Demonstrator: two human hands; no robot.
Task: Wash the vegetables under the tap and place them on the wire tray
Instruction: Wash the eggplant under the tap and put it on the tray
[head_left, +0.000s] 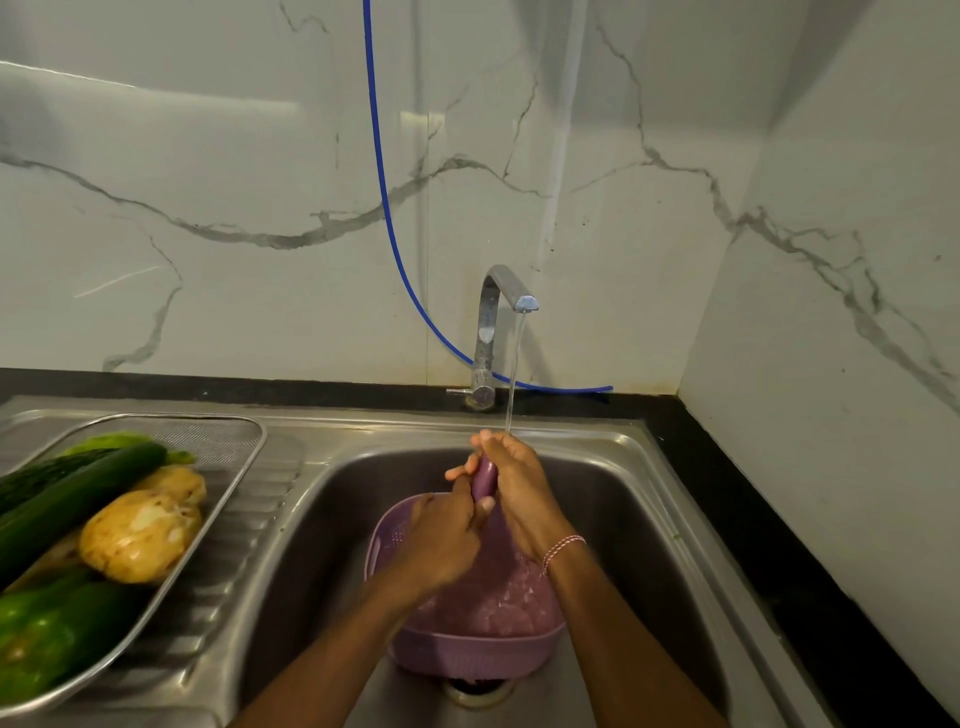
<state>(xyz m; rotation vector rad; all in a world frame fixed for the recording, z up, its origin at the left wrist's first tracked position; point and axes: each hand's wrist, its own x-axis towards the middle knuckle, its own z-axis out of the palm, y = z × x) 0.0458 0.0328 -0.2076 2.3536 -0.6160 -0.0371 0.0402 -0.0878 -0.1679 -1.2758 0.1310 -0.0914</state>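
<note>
White marble-veined wall (623, 156) behind, thin blue hose (382, 182) curving down it to the black counter strip (260, 387), purple plastic colander (467, 660) sitting in the steel sink (649, 519) over the drain (475, 693)

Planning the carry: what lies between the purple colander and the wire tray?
Head view: only the sink's left wall and a bare strip of ribbed drainboard.

Small purple aubergine (484, 475) upright below running tap (500, 312); cucumber (78, 493), potatoes (140, 535), green peppers (47, 629) in wire tray (223, 441), L.
</note>
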